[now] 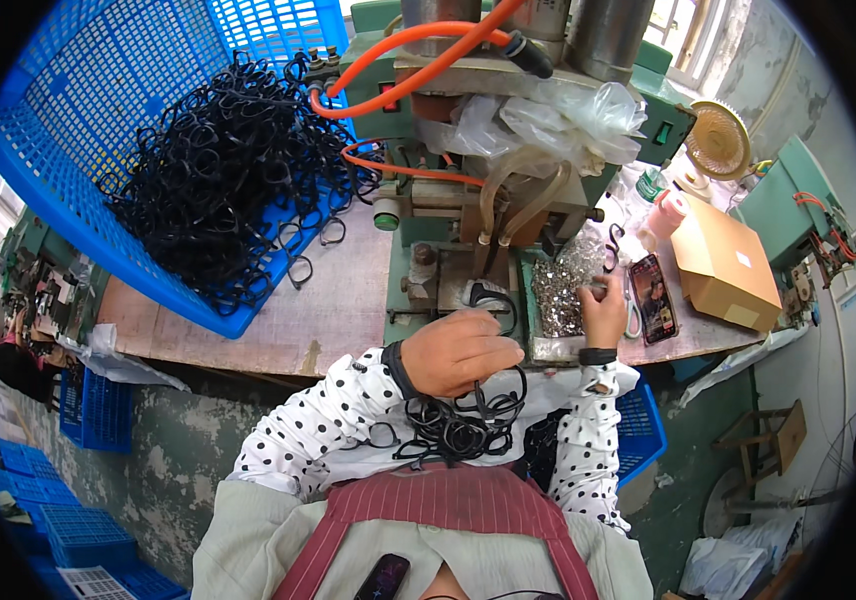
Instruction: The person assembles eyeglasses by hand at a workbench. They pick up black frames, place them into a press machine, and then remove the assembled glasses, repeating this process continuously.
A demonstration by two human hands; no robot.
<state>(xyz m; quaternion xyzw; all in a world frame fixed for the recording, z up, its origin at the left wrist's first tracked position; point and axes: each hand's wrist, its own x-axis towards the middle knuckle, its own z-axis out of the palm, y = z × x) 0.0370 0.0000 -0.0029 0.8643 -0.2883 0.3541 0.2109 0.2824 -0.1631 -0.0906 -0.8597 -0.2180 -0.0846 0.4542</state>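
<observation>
Dangling under left-hand fingers point(493, 352), black loop point(493, 296) against machine point(468, 200).

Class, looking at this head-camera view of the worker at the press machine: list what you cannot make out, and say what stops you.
- Left hand: its fingers curl away in the head view, so the grip on the black loop is hidden.
- Right hand: what it pinches over the tray of small metal parts is too small.
- Machine top: cut off by the upper edge.
- Phone screen: too small.
</observation>
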